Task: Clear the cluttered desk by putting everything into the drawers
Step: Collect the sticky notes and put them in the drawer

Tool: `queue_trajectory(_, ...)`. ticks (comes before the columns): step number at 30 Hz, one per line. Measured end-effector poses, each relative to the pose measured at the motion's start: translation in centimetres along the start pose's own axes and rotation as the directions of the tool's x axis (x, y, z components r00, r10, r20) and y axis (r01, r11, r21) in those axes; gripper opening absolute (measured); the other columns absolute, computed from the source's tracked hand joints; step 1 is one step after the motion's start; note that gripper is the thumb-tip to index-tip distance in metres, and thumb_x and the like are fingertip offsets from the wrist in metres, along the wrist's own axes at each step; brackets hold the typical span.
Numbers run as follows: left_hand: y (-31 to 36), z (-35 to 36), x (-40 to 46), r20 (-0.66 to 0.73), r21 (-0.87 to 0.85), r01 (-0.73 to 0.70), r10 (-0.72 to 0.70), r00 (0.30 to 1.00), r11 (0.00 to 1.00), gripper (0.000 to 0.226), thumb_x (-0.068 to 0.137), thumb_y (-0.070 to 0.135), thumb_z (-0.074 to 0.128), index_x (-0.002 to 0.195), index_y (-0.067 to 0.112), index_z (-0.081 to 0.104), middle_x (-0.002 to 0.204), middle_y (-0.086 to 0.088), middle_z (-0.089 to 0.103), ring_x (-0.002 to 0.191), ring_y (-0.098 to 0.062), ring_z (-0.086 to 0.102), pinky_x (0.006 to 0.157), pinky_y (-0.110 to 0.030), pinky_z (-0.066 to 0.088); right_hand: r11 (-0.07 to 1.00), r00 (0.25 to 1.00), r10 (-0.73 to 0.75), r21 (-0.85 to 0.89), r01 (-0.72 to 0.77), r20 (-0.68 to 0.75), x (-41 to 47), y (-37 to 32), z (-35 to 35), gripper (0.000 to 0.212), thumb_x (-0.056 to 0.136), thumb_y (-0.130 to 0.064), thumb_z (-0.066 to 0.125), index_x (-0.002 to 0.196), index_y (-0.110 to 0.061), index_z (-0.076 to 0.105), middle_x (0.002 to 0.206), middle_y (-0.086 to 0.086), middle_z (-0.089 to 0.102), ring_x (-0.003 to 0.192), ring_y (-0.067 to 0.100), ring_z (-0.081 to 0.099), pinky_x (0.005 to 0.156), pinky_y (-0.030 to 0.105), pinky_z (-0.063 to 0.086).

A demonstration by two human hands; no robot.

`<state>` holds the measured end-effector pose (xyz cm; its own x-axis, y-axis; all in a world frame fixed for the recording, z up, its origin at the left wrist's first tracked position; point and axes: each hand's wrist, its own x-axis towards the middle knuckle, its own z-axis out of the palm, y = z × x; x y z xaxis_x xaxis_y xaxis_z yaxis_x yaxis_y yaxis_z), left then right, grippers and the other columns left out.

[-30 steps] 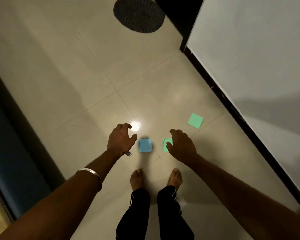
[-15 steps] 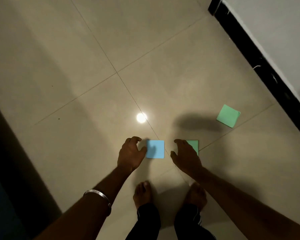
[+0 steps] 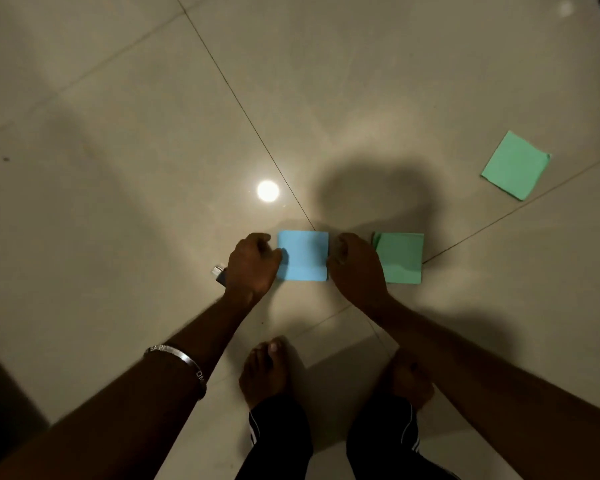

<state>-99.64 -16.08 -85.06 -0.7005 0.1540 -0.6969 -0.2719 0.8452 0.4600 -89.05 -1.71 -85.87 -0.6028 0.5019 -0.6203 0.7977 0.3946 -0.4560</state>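
A blue sticky-note pad (image 3: 303,256) lies flat on the tiled floor just ahead of my bare feet. My left hand (image 3: 253,266) is at its left edge with fingers curled and the thumb on the pad. My right hand (image 3: 355,266) is at its right edge, fingers curled down against it. A green sticky-note pad (image 3: 402,258) lies right of my right hand, partly covered by it. A second green pad (image 3: 515,164) lies farther right and farther away. A small dark object with a silver tip (image 3: 220,273) pokes out from behind my left hand.
The floor (image 3: 153,168) is glossy beige tile with a bright lamp reflection (image 3: 267,191) beyond the blue pad. My feet (image 3: 265,368) stand close behind the hands. A dark edge (image 3: 0,393) shows at the lower left. No desk or drawer is in view.
The view has dropped much closer to the floor. Both hands have closed in from hovering beside the blue pad to touching its two side edges.
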Motion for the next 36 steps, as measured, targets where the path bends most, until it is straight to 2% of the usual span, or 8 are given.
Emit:
queue_trajectory(6, 0.3, 1.5, 0.0, 0.031, -0.175, 0.118, -0.114, 0.993, 0.977, 0.041, 0.084, 0.023, 0.069, 0.122, 0.014, 0.058, 0.095, 0.005, 0.062, 0.097, -0.016, 0.06, 0.091, -0.029, 0.045, 0.971, 0.984, 0.179, 0.16, -0.178, 0.008, 0.3, -1.2, 0.9, 0.023, 0.083, -0.013, 0.06, 0.105, -0.006, 0.058, 0.09, 0.003, 0.059, 0.083, 0.019, 0.055, 0.072, 0.025, 0.04)
queue_trajectory(10, 0.3, 1.9, 0.1, 0.069, -0.252, 0.179, -0.167, 0.984, 0.951, 0.039, 0.081, 0.021, 0.072, 0.116, 0.011, 0.059, 0.092, 0.001, 0.061, 0.093, -0.019, 0.061, 0.092, -0.037, 0.05, 0.911, 0.959, 0.28, 0.304, -0.277, 0.036, 0.2, -1.1, 1.5, 0.02, 0.081, -0.013, 0.063, 0.1, -0.009, 0.06, 0.091, 0.004, 0.062, 0.086, 0.023, 0.061, 0.079, 0.038, 0.053)
queue_trajectory(14, 0.7, 2.0, 0.1, 0.099, -0.242, 0.186, -0.166, 0.981, 0.952, 0.015, 0.083, 0.016, 0.068, 0.096, 0.009, 0.067, 0.094, -0.009, 0.068, 0.086, -0.024, 0.062, 0.079, -0.037, 0.053, 0.877, 0.958, 0.27, 0.387, -0.284, 0.091, 0.1, -1.0, 1.5, 0.026, 0.084, -0.012, 0.065, 0.109, -0.009, 0.062, 0.094, -0.001, 0.06, 0.087, 0.017, 0.06, 0.073, 0.03, 0.051)
queue_trajectory(19, 0.9, 2.1, -0.6, 0.11, -0.264, 0.164, -0.139, 0.984, 0.951, 0.012, 0.087, 0.012, 0.064, 0.098, 0.009, 0.064, 0.095, -0.006, 0.064, 0.083, -0.02, 0.057, 0.067, -0.029, 0.047, 0.868, 0.97, 0.224, 0.433, -0.242, 0.093, -0.4, -0.6, 1.7, 0.023, 0.082, -0.012, 0.065, 0.105, -0.014, 0.065, 0.089, -0.004, 0.062, 0.084, 0.013, 0.058, 0.075, 0.025, 0.046)
queue_trajectory(27, 0.3, 2.2, -1.5, 0.147, -0.289, 0.189, -0.151, 0.978, 0.939, 0.022, 0.09, 0.011, 0.06, 0.11, 0.002, 0.059, 0.102, -0.01, 0.061, 0.089, -0.023, 0.056, 0.073, -0.031, 0.045, 0.929, 0.939, 0.267, 0.317, -0.192, -0.215, -1.2, 3.0, -0.1, 0.018, 0.086, -0.01, 0.057, 0.102, -0.01, 0.066, 0.1, 0.006, 0.064, 0.091, 0.016, 0.057, 0.076, 0.021, 0.039)
queue_trajectory(30, 0.6, 2.5, -1.8, 0.181, -0.345, 0.203, -0.147, 0.972, 0.916, 0.02, 0.09, 0.01, 0.06, 0.109, 0.006, 0.059, 0.105, -0.012, 0.063, 0.091, -0.024, 0.057, 0.076, -0.035, 0.046, 0.952, 0.901, 0.256, 0.253, -0.173, -0.35, -1.3, 4.8, -1.1, 0.022, 0.083, -0.008, 0.062, 0.105, -0.006, 0.063, 0.105, 0.011, 0.06, 0.098, 0.026, 0.057, 0.082, 0.032, 0.047)
queue_trajectory(32, 1.2, 2.9, -2.1, 0.22, -0.38, 0.206, -0.128, 0.967, 0.902, 0.015, 0.09, 0.009, 0.058, 0.106, 0.008, 0.059, 0.102, -0.012, 0.063, 0.089, -0.024, 0.057, 0.075, -0.035, 0.046, 0.95, 0.856, 0.302, 0.209, -0.233, -0.419, -1.4, 5.6, -2.0, 0.031, 0.079, -0.012, 0.066, 0.109, -0.01, 0.059, 0.114, 0.01, 0.055, 0.107, 0.029, 0.054, 0.087, 0.041, 0.049)
queue_trajectory(36, 3.3, 5.1, -3.2, 0.285, -0.378, 0.181, -0.072, 0.956, 0.908, 0.013, 0.093, 0.011, 0.055, 0.105, 0.009, 0.06, 0.097, -0.009, 0.063, 0.083, -0.019, 0.057, 0.07, -0.03, 0.046, 0.905, 0.798, 0.424, 0.224, -0.361, -0.429, -1.0, 7.2, -3.5, 0.044, 0.08, -0.017, 0.065, 0.121, -0.012, 0.051, 0.127, 0.012, 0.046, 0.118, 0.033, 0.044, 0.092, 0.047, 0.044)
